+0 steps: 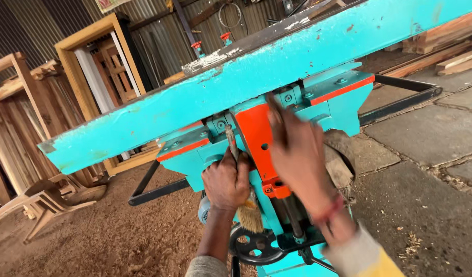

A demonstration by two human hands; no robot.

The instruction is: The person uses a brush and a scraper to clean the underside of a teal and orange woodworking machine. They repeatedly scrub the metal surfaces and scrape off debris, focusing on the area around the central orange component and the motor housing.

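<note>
Turquoise machine (318, 56) stood before me; my left hand (227, 180) had its fingers wrapped round a paintbrush (244, 197), bristles down, below the table's near edge. My right hand (296, 154), blurred, reached the orange bracket (256, 138); its grip I couldn't tell. Painting seemed underway; next I'd need steadier aim.

We see the planer machine (297, 102) ahead of us, its long tabletop (236, 87) running left to right. A door frame (87, 46) stands behind it, a chair (46, 202) lies left on the sawdust floor (108, 236), and a handwheel (254, 246) sits below.
</note>
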